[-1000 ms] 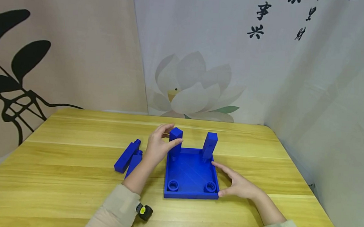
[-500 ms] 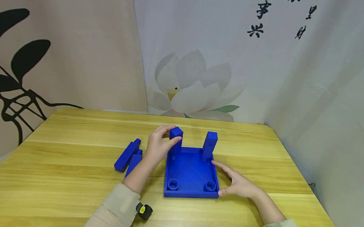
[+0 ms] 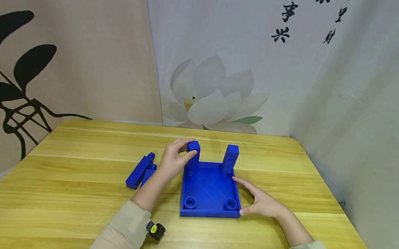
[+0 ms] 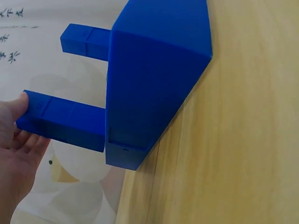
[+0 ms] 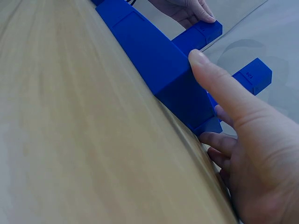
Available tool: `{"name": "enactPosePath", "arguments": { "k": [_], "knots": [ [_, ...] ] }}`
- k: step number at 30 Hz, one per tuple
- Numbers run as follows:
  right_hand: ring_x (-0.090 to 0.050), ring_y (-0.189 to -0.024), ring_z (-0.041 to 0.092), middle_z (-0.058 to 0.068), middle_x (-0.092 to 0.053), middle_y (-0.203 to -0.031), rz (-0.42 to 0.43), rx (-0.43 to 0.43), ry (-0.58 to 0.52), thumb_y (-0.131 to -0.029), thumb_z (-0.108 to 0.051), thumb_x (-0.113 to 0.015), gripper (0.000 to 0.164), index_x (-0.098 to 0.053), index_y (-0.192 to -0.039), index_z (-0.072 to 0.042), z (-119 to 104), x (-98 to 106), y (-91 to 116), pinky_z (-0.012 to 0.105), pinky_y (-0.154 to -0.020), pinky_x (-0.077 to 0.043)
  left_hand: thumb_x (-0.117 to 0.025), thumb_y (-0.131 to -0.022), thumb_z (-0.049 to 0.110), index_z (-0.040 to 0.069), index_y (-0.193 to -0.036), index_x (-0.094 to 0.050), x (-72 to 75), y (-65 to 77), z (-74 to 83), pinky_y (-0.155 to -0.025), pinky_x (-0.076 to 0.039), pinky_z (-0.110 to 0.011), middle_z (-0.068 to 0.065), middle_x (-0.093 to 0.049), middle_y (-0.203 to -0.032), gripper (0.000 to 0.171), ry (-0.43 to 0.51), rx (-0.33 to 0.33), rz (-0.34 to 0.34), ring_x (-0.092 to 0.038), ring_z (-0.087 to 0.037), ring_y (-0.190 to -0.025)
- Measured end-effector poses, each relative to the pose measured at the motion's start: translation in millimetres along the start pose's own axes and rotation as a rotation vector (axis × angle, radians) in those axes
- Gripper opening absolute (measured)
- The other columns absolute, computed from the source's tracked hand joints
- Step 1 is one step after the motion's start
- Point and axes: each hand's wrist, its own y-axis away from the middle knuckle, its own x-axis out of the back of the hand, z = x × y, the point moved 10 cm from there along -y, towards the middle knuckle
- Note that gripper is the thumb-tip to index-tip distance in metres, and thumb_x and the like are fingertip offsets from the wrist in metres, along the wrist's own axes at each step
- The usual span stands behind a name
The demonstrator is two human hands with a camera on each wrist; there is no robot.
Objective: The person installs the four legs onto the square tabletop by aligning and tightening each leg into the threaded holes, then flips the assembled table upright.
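In the head view my left hand pinches the upper end of a blue square table leg between thumb and fingers. The leg stands upright at the far left corner of a shallow blue tabletop, which lies underside up with a raised rim. A second leg stands at the far right corner, leaning slightly. Round sockets show at both near corners. My right hand rests against the tabletop's right side, its thumb and index finger spread along the edge.
Two loose blue legs with narrower round ends lie left of the tabletop: one leg in full view, the other leg partly behind my left forearm. All stand on a wooden table, with a printed cloth hanging behind it.
The leg in my left hand has turned slightly about its upright axis, and its top face now sits squarer to the tabletop. My right hand has stayed in place.
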Motion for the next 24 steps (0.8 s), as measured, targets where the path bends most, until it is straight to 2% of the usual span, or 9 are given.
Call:
{"name": "enactPosePath", "arguments": {
  "k": [7, 11, 13, 14, 20, 21, 24],
  "knots": [
    [-0.02, -0.14, 0.026, 0.002, -0.026, -0.155, 0.003, -0.009, -0.003, -0.076, -0.021, -0.082, 0.094, -0.028, -0.152, -0.023, 1.7, 0.2, 0.3, 0.024, -0.109, -0.017, -0.067, -0.089, 0.004, -0.002, -0.123, -0.061, -4.2, -0.4, -3.7, -0.092, -0.049, -0.036, -0.012, -0.062, -0.116, 0.035, 0.029, 0.013, -0.056, -0.063, -0.023, -0.096],
    [-0.021, -0.141, 0.025, 0.001, -0.026, -0.155, 0.002, -0.02, -0.003, -0.076, -0.023, -0.082, 0.094, -0.027, -0.152, -0.022, 3.4, 0.4, 0.1, 0.031, -0.111, -0.018, -0.066, -0.091, 0.006, -0.003, -0.13, -0.055, -5.8, 1.8, -6.1, -0.095, -0.047, -0.036, -0.014, -0.059, -0.122, 0.042, 0.039, 0.012, -0.075, -0.061, -0.025, -0.104],
    [-0.021, -0.141, 0.025, 0.0, -0.026, -0.155, 0.003, -0.023, -0.004, -0.076, -0.023, -0.082, 0.094, -0.027, -0.152, -0.022, 3.8, 0.5, 0.2, 0.032, -0.111, -0.018, -0.067, -0.091, 0.01, -0.001, -0.134, -0.052, -6.0, 3.2, -5.5, -0.097, -0.045, -0.035, -0.015, -0.058, -0.124, 0.047, 0.036, 0.005, -0.079, -0.06, -0.025, -0.107],
    [-0.021, -0.141, 0.025, 0.0, -0.026, -0.155, 0.002, -0.021, -0.006, -0.076, -0.023, -0.082, 0.094, -0.027, -0.152, -0.022, 3.6, 0.5, 0.2, 0.031, -0.111, -0.018, -0.067, -0.091, 0.009, -0.002, -0.135, -0.05, -5.2, 4.6, 0.1, -0.098, -0.044, -0.037, -0.017, -0.057, -0.125, 0.049, 0.033, 0.012, -0.078, -0.059, -0.026, -0.109],
    [-0.021, -0.14, 0.026, 0.002, -0.026, -0.154, 0.002, 0.01, -0.008, -0.076, -0.02, -0.082, 0.093, -0.028, -0.152, -0.023, 0.8, 0.4, 0.4, 0.021, -0.108, -0.017, -0.074, -0.085, 0.014, 0.003, -0.135, -0.052, -0.7, 5.0, 0.6, -0.098, -0.044, -0.042, -0.012, -0.059, -0.122, 0.056, -0.045, 0.044, -0.011, -0.055, -0.026, -0.111],
    [-0.021, -0.14, 0.026, 0.002, -0.026, -0.154, 0.003, 0.013, -0.007, -0.076, -0.02, -0.082, 0.094, -0.028, -0.152, -0.023, 0.6, 0.5, 0.4, 0.021, -0.108, -0.017, -0.076, -0.084, 0.015, 0.004, -0.134, -0.053, -0.3, 3.9, -4.7, -0.097, -0.045, -0.042, -0.01, -0.06, -0.119, 0.056, -0.058, 0.041, 0.007, -0.055, -0.024, -0.109],
    [-0.021, -0.14, 0.027, 0.002, -0.027, -0.154, 0.004, 0.016, -0.004, -0.076, -0.02, -0.082, 0.094, -0.028, -0.152, -0.023, 0.5, 0.8, 0.6, 0.021, -0.108, -0.017, -0.078, -0.082, 0.016, 0.004, -0.127, -0.058, 2.3, 3.8, -4.4, -0.094, -0.046, -0.043, -0.008, -0.06, -0.114, 0.051, -0.065, 0.051, 0.05, -0.056, -0.024, -0.105]
  ]
}}
